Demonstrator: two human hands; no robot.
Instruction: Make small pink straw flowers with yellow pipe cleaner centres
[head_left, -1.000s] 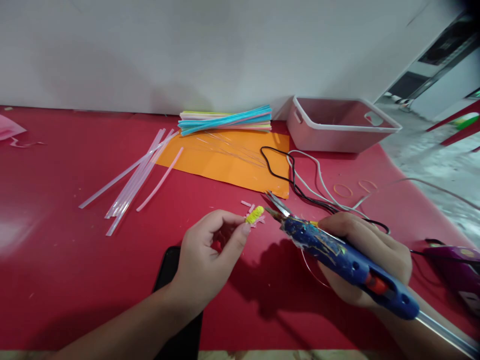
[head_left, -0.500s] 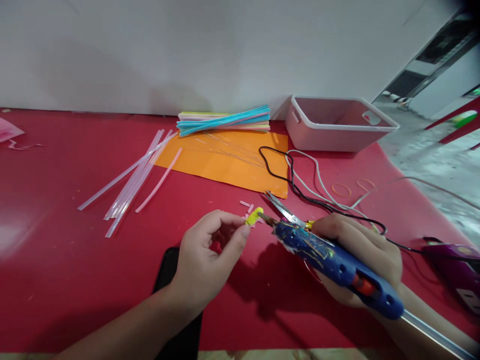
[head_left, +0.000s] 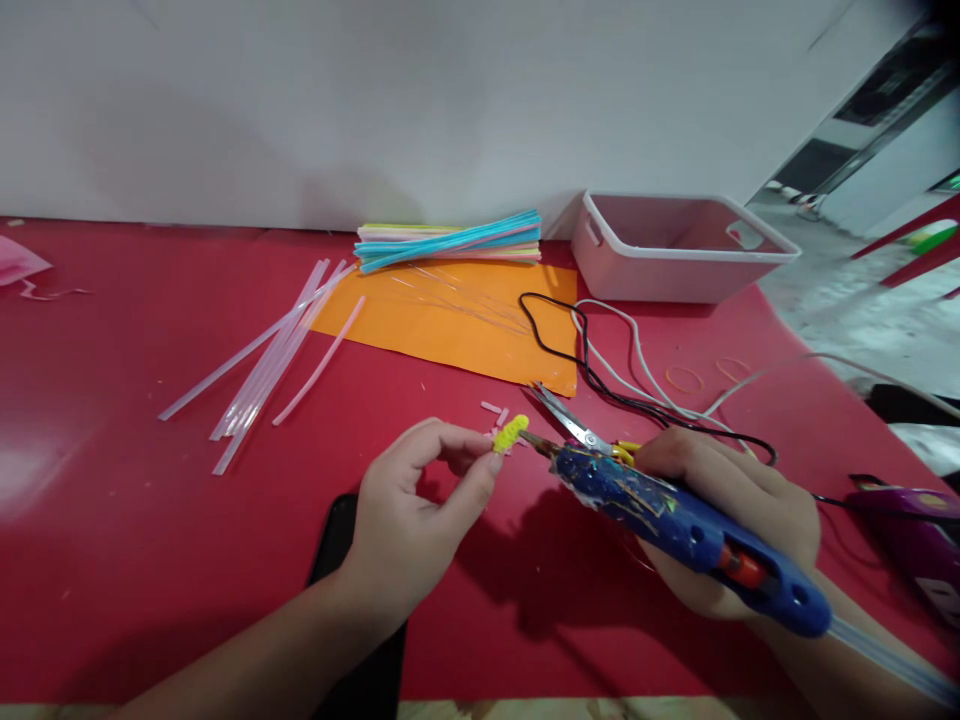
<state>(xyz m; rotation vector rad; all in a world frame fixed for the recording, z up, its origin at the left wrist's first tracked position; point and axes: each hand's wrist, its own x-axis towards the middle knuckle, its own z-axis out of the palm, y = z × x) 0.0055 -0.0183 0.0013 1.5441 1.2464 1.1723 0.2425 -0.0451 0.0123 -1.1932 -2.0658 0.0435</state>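
Note:
Between thumb and forefinger, my left hand pinches a small fuzzy yellow pipe cleaner piece. My right hand is wrapped around a blue hot glue gun, with a clear glue stick coming out of its back end. The gun's nozzle points left, its tip right beside the yellow piece; I cannot tell whether they touch. Behind the gun lie scissors with yellow handles, partly hidden by my right hand. Tiny pink scraps lie on the table just past the yellow piece.
Clear glue sticks and a pink strip lie left. A bundle of pipe cleaners rests by an orange sheet. Cables, rubber bands, a pink bin and a purple object are right; a black phone-like slab is near.
The glue gun and my right hand have shifted slightly right and down, drawing the nozzle back a little from the yellow piece. My left hand has hardly moved.

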